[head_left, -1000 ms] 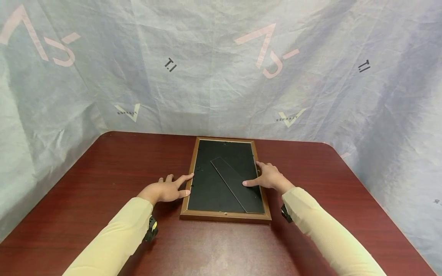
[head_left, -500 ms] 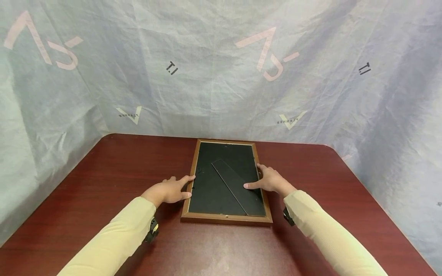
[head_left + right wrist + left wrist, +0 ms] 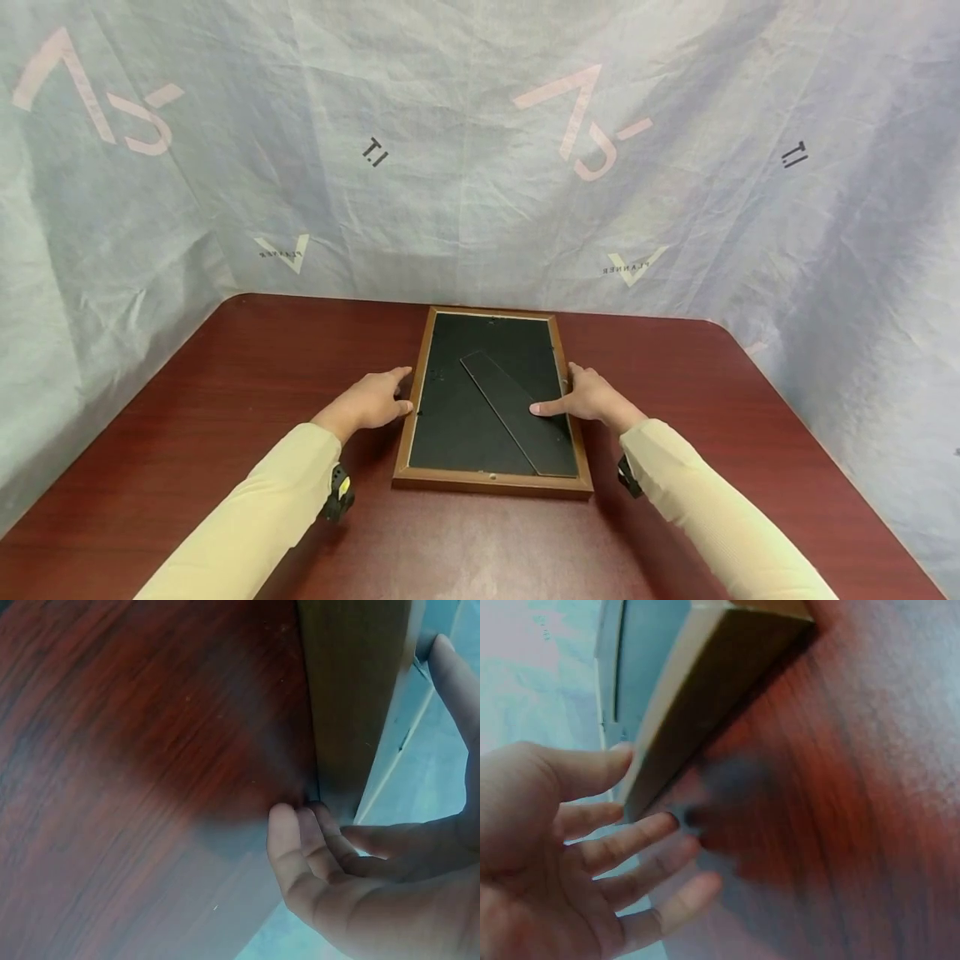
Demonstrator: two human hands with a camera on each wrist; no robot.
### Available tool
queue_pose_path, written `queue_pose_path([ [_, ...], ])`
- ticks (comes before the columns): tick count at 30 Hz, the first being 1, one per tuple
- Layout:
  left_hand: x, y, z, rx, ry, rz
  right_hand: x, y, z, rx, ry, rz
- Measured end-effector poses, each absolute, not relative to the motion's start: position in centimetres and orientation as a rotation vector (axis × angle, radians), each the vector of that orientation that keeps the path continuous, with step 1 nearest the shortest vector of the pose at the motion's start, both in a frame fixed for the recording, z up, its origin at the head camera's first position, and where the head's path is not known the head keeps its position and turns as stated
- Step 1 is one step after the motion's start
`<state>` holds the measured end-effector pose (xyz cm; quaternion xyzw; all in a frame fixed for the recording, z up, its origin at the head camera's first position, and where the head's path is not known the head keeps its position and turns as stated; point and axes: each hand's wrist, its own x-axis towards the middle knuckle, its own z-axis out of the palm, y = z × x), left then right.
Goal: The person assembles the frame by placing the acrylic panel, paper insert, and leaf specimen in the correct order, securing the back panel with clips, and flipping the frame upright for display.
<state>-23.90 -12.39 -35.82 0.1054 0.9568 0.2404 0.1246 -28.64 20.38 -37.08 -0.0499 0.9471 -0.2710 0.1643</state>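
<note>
A wooden picture frame (image 3: 450,478) lies face down on the table. Its black backing board (image 3: 457,433) carries a slanted easel leg (image 3: 510,408), folded flat. Beside the left rail is my left hand (image 3: 366,402), its index finger stretched forward. In the left wrist view, its thumb (image 3: 592,772) reaches the frame's edge and the other fingers spread loosely over the table. My right hand (image 3: 588,397) grips the right rail: the thumb lies over the backing, and in the right wrist view the bent fingers (image 3: 289,847) meet the bottom of the frame's side.
The dark red table (image 3: 480,550) has rounded far corners. A pale printed cloth (image 3: 465,167) hangs behind it and along both sides. A black band with a yellow mark (image 3: 341,492) shows at the left wrist.
My left index finger has come off the left rail to outside the frame, and the hand has drawn slightly left. The right hand keeps its place on the frame. The head view has shifted slightly.
</note>
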Motion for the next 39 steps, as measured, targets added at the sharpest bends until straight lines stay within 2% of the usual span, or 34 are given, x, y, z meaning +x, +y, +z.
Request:
queue_pose_path([
  [13,-26.7,-12.1,-37.5,0.068,2.593,0.928,-28.8,20.9,-35.9,0.038,2.387,-1.060],
  [22,-25.4,-10.7,-35.8,-0.030,2.499,1.059,-28.9,20.8,-36.0,0.060,2.358,-1.115],
  [39,-25.2,-10.1,-35.9,-0.125,2.375,1.229,-28.6,20.8,-37.0,-0.039,2.435,-1.110],
])
